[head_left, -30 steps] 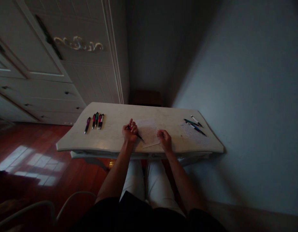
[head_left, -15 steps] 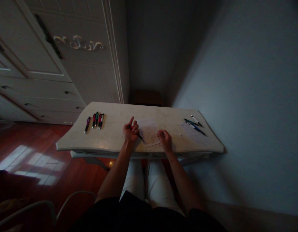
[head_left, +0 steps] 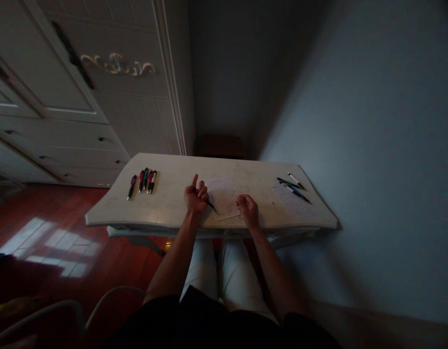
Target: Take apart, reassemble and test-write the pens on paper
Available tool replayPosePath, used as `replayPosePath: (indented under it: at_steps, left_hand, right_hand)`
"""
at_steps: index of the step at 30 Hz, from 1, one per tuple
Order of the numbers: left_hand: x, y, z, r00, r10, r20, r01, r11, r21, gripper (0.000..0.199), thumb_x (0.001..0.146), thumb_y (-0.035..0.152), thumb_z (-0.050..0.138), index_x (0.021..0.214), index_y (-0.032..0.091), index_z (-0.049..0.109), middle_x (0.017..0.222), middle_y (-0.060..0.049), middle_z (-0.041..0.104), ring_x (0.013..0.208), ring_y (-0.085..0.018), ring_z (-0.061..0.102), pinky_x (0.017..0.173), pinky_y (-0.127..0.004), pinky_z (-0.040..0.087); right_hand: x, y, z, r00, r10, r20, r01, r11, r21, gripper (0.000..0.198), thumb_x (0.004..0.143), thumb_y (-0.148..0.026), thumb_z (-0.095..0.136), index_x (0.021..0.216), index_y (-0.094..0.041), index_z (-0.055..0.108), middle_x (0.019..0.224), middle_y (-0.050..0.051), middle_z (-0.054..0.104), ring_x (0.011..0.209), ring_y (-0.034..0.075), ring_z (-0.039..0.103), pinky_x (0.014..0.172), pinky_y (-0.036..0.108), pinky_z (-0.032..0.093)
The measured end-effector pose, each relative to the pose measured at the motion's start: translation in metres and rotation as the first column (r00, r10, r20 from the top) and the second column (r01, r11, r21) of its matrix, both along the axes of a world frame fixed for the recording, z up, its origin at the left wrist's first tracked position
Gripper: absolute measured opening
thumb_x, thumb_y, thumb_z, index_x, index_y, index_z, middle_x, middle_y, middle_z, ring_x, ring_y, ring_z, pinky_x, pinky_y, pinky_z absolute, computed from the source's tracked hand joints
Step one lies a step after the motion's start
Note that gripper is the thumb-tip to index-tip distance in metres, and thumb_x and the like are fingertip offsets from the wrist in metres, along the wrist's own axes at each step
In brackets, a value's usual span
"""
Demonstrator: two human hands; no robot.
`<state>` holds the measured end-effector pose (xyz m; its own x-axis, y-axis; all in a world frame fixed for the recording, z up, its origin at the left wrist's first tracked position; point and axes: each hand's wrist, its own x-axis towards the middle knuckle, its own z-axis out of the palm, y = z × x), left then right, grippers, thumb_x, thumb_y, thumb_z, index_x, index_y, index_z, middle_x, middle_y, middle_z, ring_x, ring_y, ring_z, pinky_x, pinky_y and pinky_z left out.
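My left hand (head_left: 197,198) is closed on a pen (head_left: 211,206) with a dark lower part and a bit of pink between the fingers. Its tip points down and right over a sheet of paper (head_left: 224,191) that lies in front of me, and the index finger sticks out upward. At the sheet's right edge, my right hand (head_left: 248,207) is curled with its fingertips pressed together. Whatever those fingers hold, if anything, is too small and dark to make out.
The white desk (head_left: 176,203) also bears several pink, purple, green and white pens (head_left: 150,182) at left. At right, several pens (head_left: 294,189) lie by a second written sheet (head_left: 300,206). A wall (head_left: 373,145) flanks the desk on the right, a white cabinet (head_left: 136,121) behind left.
Both hands hold almost the same place and grip. The left fingers have shifted very slightly around the pen; the sheets and other pens lie as before.
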<state>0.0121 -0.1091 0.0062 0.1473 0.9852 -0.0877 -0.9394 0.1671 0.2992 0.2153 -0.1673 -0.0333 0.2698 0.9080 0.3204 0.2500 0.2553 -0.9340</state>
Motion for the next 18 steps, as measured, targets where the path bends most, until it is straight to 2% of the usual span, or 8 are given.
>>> replayPosePath:
  at_steps: [5, 12, 15, 18]
  left_hand:
    - [-0.001, 0.0, -0.001, 1.0, 0.007, 0.02, -0.007, 1.0, 0.004, 0.034, 0.086, 0.027, 0.044, 0.109, 0.017, 0.067, 0.073, -0.002, 0.057, 0.044, -0.007, 0.03, 0.036, -0.017, 0.021]
    - [-0.001, 0.001, -0.003, 0.999, 0.044, 0.022, -0.044, 0.999, -0.002, 0.031, 0.087, 0.023, 0.044, 0.107, 0.02, 0.067, 0.069, 0.001, 0.052, 0.043, -0.006, 0.025, 0.038, -0.017, 0.02]
    - [-0.002, 0.001, -0.003, 0.998, 0.056, 0.033, -0.056, 0.998, -0.01, 0.031, 0.09, 0.028, 0.042, 0.105, 0.017, 0.067, 0.071, -0.001, 0.054, 0.045, -0.007, 0.028, 0.04, -0.018, 0.022]
    - [0.0, 0.002, -0.002, 0.997, 0.056, 0.056, -0.057, 0.998, 0.013, 0.035, 0.091, 0.033, 0.04, 0.103, 0.014, 0.067, 0.075, -0.005, 0.057, 0.052, -0.009, 0.037, 0.045, -0.02, 0.03]
  right_hand:
    - [-0.001, -0.001, 0.002, 1.0, 0.003, 0.004, -0.003, 1.0, 0.001, 0.036, 0.087, -0.055, 0.055, 0.086, -0.02, 0.062, 0.072, 0.002, 0.063, 0.069, 0.017, 0.061, 0.067, 0.028, 0.049]
    - [-0.001, -0.002, 0.004, 1.0, 0.005, -0.009, -0.005, 1.0, -0.011, 0.035, 0.087, -0.054, 0.055, 0.088, -0.02, 0.063, 0.072, 0.002, 0.064, 0.07, 0.018, 0.062, 0.067, 0.028, 0.049]
    - [-0.003, -0.005, 0.007, 0.998, 0.015, 0.054, -0.015, 1.0, 0.004, 0.033, 0.088, -0.052, 0.054, 0.088, -0.02, 0.064, 0.075, 0.003, 0.065, 0.072, 0.018, 0.062, 0.069, 0.029, 0.049]
    - [-0.006, -0.008, 0.011, 0.986, 0.015, 0.164, -0.024, 0.998, 0.054, 0.029, 0.09, -0.047, 0.054, 0.087, -0.02, 0.065, 0.08, 0.005, 0.067, 0.075, 0.018, 0.061, 0.071, 0.03, 0.049]
